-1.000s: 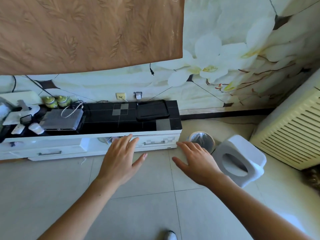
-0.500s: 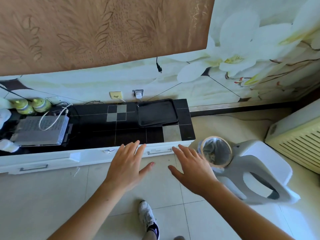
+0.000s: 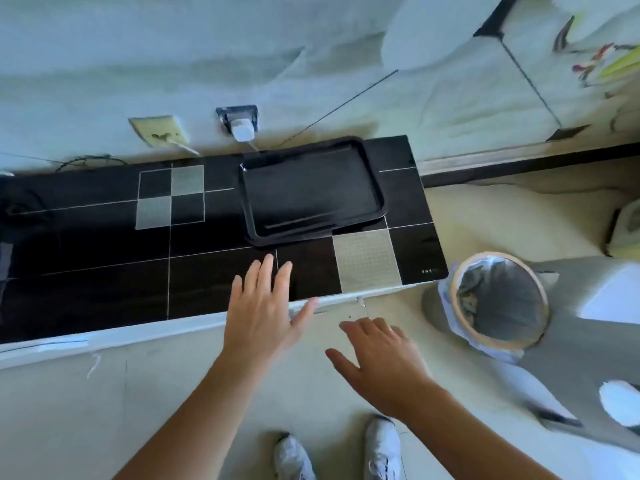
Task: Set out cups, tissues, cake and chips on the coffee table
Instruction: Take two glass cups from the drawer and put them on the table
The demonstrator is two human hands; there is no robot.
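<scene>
A black rectangular tray (image 3: 311, 188) lies empty on the black tiled top of a low cabinet (image 3: 104, 265) against the wall. My left hand (image 3: 263, 306) hovers over the cabinet's front edge, just below the tray, fingers straight and spread, holding nothing. My right hand (image 3: 381, 355) is lower and to the right, over the floor in front of the cabinet, fingers loosely extended and empty. No cups, tissues, cake or chips are in view.
A round bin (image 3: 498, 303) lined with a bag stands on the floor right of the cabinet, beside a white stool (image 3: 588, 341). A plugged-in wall socket (image 3: 239, 119) sits above the tray. My two shoes (image 3: 381, 448) are at the bottom edge.
I have stepped closer to the cabinet and look more steeply down. Both hands have moved forward towards the tray; the left now reaches over the cabinet top.
</scene>
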